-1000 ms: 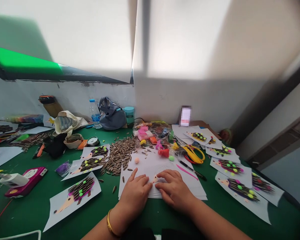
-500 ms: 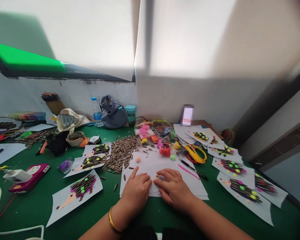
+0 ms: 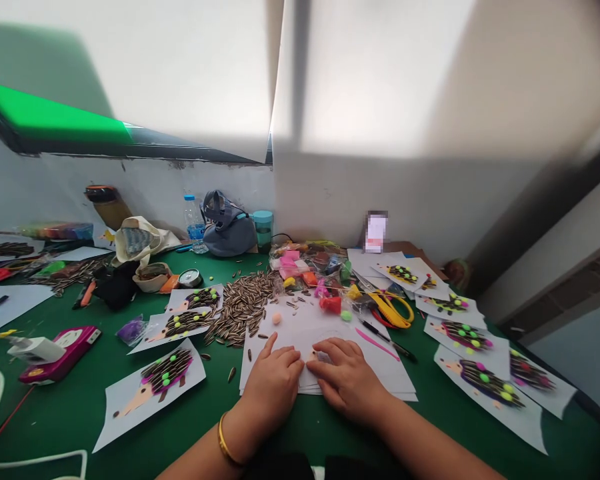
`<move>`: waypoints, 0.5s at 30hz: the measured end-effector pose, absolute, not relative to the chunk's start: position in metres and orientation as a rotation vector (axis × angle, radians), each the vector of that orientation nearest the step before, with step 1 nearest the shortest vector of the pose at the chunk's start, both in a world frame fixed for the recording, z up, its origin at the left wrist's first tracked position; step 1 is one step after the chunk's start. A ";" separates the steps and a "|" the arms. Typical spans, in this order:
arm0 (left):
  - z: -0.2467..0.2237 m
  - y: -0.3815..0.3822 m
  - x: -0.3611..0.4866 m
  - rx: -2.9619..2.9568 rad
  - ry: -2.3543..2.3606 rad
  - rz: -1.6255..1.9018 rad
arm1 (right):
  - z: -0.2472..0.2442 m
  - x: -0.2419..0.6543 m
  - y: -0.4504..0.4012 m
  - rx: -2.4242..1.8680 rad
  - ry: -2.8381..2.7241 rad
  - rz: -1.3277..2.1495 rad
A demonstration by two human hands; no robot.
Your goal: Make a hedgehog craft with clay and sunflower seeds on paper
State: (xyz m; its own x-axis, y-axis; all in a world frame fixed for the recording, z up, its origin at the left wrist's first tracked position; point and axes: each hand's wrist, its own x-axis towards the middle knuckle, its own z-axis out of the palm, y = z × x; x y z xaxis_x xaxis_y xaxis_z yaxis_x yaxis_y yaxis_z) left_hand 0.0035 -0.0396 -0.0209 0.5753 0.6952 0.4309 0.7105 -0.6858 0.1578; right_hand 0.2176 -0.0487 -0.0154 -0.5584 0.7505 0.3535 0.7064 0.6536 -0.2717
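Observation:
A stack of white paper [image 3: 380, 383] lies in front of me on the green table. My left hand [image 3: 274, 375] rests palm down on its left part, fingers stretched out and one finger spread away from the others. My right hand [image 3: 347, 375] lies over the sheet with its fingers bent a little and apart. Beside its fingertips shows a small peach-coloured clay piece [image 3: 313, 355] with a dark dot, partly covered by the hand. A peach clay ball [image 3: 277, 319] and a green clay ball [image 3: 346, 315] sit farther up the paper. A pink clay strip [image 3: 377, 343] lies to the right.
Sunflower seeds [image 3: 243, 303] are heaped left of the paper. Hedgehog pictures lie on both sides, one near left [image 3: 153, 393] and one near right [image 3: 490, 397]. Yellow-handled scissors [image 3: 397, 308], a black pen [image 3: 375, 331] and bagged coloured clay [image 3: 305, 263] lie beyond my hands.
My right hand's fingers have shifted very slightly over the paper. My left hand stays in place; the view has moved a little.

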 end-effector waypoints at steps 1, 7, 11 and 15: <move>-0.021 -0.040 0.004 -2.757 -1.229 -0.731 | -0.016 0.218 -0.049 -1.140 -2.438 0.139; -0.020 -0.039 0.004 -2.758 -1.223 -0.714 | -0.016 0.218 -0.049 -1.122 -2.442 0.128; -0.017 -0.040 0.004 -2.765 -1.232 -0.704 | -0.017 0.218 -0.049 -1.130 -2.393 0.119; -0.014 -0.040 0.005 -2.771 -1.239 -0.677 | -0.020 0.222 -0.047 -1.214 -2.288 0.100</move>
